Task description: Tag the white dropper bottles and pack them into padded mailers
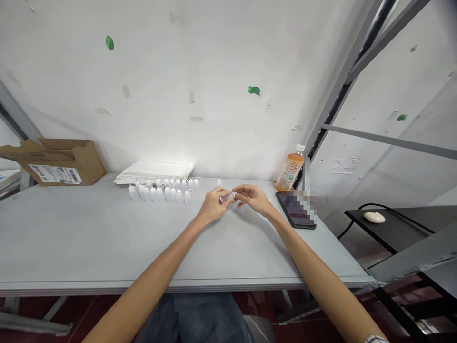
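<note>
Both my hands meet above the middle of the grey table [89, 247]. My left hand [212, 206] and my right hand [254, 198] pinch the two ends of a small clear bottle [227, 196] held sideways between them. Left of my hands, several small white bottles [162, 190] stand in rows on the table. One single small white bottle [219, 182] stands just behind my hands.
A stack of white sheets [155, 170] lies against the wall behind the bottles. An open cardboard box [57, 162] sits far left. An orange drink bottle [291, 169] and a phone [295, 209] are at the right, by a metal frame [339, 90]. A mouse [374, 217] rests on a dark side table.
</note>
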Motion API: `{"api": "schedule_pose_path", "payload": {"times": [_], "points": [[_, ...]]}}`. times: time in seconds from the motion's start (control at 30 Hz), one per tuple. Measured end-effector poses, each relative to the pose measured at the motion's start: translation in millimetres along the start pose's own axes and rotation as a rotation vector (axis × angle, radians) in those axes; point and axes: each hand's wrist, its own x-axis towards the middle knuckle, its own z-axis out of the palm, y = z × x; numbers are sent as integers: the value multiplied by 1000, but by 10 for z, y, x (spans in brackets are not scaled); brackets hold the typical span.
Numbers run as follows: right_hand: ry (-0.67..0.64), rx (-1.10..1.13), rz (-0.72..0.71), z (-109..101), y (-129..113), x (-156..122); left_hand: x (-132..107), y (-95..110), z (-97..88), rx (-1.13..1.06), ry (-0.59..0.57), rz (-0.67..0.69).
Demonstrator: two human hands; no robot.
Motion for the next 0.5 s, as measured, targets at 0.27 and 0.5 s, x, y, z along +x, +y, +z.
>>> {"api": "schedule_pose_path", "payload": {"times": [0.27,0.5], "points": [[-42,-11,71,31,7,-30,-12,-30,-1,11,12,30],[-29,42,78,27,3,-8,-11,28,-13,34,32,53]]}}
